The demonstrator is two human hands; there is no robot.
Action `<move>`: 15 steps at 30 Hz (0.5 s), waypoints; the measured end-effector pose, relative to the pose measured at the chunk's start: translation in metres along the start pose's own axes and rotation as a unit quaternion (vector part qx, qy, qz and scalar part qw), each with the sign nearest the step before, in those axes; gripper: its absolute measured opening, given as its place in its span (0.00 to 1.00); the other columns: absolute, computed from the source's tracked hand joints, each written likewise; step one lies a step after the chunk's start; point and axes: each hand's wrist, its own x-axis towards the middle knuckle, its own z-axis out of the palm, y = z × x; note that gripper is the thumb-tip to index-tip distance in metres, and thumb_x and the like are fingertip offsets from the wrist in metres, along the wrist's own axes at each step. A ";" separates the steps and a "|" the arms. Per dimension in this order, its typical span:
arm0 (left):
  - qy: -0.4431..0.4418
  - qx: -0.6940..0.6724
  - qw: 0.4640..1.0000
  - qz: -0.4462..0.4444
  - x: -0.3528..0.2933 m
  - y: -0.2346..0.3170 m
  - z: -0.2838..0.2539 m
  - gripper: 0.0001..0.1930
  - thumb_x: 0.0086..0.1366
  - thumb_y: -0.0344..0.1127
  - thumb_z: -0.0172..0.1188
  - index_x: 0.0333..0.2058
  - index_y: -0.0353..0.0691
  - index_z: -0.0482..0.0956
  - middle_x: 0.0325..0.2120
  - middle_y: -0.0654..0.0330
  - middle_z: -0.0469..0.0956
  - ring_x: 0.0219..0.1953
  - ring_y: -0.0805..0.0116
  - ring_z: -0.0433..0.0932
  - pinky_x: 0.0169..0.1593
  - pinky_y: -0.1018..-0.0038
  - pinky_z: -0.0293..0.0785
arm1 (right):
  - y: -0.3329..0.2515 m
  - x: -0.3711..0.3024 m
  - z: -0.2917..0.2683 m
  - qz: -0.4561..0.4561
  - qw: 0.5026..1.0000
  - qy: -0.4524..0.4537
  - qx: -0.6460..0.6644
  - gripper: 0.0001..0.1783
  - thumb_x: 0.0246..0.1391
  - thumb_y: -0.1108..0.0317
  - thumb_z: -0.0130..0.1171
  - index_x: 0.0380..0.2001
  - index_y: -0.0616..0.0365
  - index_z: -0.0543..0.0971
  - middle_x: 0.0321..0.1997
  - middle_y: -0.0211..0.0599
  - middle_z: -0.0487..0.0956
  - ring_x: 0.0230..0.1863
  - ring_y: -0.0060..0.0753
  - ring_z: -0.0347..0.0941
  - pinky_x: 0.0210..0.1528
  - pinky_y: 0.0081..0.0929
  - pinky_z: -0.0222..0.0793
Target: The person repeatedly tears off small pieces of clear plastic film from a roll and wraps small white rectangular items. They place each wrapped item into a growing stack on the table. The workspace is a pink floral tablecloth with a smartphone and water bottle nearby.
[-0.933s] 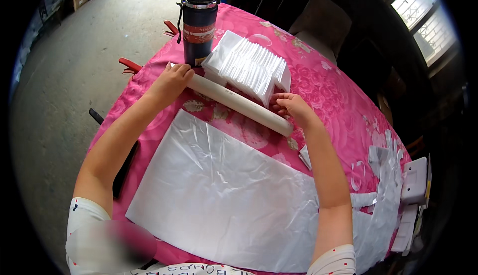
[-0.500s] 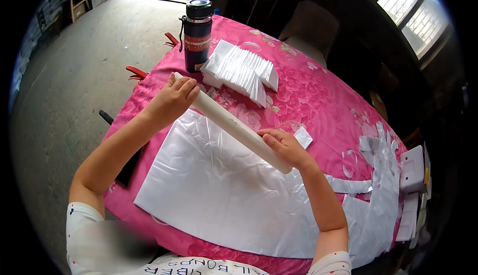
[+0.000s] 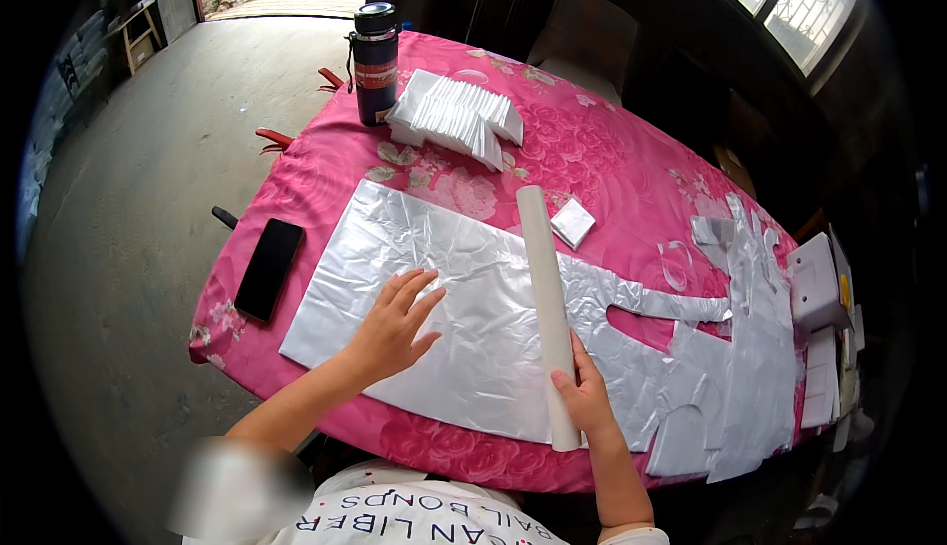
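A pale tube (image 3: pixel 546 298) stands slantwise across the middle of the table, its far end near a small folded white packet (image 3: pixel 572 222). My right hand (image 3: pixel 584 392) is wrapped round its near part. Under the tube lies a large white plastic bag (image 3: pixel 454 348), spread flat and wrinkled, with a handle loop (image 3: pixel 681 302) at its right end. My left hand (image 3: pixel 397 326) is over the left half of the bag, fingers spread and holding nothing. Whether the left hand touches the plastic I cannot tell.
A pink flowered cloth (image 3: pixel 582 150) covers the table. At the back stand a dark flask (image 3: pixel 376 72) and a stack of folded white packets (image 3: pixel 459 111). A phone (image 3: pixel 269 269) lies left; more white plastic (image 3: pixel 755 367) hangs right. Red clamps (image 3: pixel 274 139) grip the left edge.
My left hand has let go of the tube and dropped toward the bag. My right hand has swung the tube from a diagonal to nearly lengthwise and drawn it nearer. The phone is now uncovered.
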 end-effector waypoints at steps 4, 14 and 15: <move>-0.075 -0.062 0.995 -0.009 -0.036 0.032 0.022 0.28 0.51 0.35 0.63 0.51 0.39 0.66 0.56 0.54 0.60 0.60 0.53 0.57 0.61 0.54 0.54 | 0.012 -0.021 0.000 0.029 0.998 0.041 0.037 0.36 0.51 0.74 0.53 0.62 0.65 0.53 0.58 0.44 0.66 0.56 0.28 0.64 0.56 0.23 0.59; -0.156 -0.132 0.978 0.046 -0.029 0.077 0.058 0.31 0.53 0.39 0.62 0.55 0.40 0.62 0.57 0.50 0.59 0.59 0.50 0.58 0.61 0.54 0.54 | 0.034 -0.075 0.033 0.013 0.972 0.142 -0.184 0.34 0.52 0.65 0.54 0.60 0.68 0.56 0.49 0.56 0.69 0.51 0.49 0.67 0.51 0.32 0.64; -0.165 -0.144 0.974 0.056 -0.024 0.083 0.065 0.32 0.53 0.40 0.62 0.56 0.40 0.61 0.58 0.49 0.58 0.59 0.49 0.57 0.61 0.54 0.53 | 0.036 -0.077 0.035 0.013 0.967 0.149 -0.205 0.34 0.53 0.65 0.54 0.60 0.68 0.57 0.48 0.56 0.69 0.51 0.50 0.66 0.51 0.33 0.64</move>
